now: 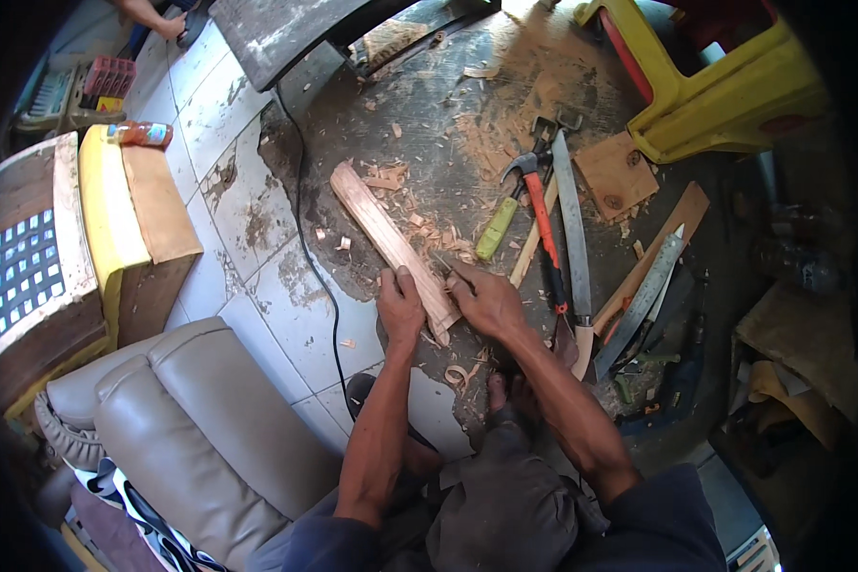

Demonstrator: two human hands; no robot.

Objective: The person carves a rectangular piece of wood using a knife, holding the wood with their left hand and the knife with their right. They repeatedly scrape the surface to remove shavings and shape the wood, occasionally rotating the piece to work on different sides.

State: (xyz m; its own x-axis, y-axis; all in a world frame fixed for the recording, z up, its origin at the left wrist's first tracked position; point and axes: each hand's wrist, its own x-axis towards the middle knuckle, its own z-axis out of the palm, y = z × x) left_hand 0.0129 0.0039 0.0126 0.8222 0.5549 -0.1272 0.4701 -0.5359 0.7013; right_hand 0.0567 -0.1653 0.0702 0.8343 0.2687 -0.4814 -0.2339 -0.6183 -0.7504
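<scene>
A long, pale reddish piece of wood [386, 232] slants from the upper left down toward me, its surface ridged and its near end tapered. My left hand [400, 303] is closed on its left edge near the near end, thumb along the wood. On the opposite side, my right hand [488, 299] is closed with fingers bent against the right edge. A thin dark tip pokes out by its fingertips; the rest of that thing is hidden in the hand. Curled wood shavings [434, 235] lie beside the piece.
Right of my hands lie a red-handled hammer [543, 229], a long machete [570, 219], a green-handled tool [497, 229], a saw [639, 300] and a square board [616, 176]. A yellow stool [705, 105] stands beyond. A black cable [305, 210] runs left, near a grey cushioned seat [210, 410].
</scene>
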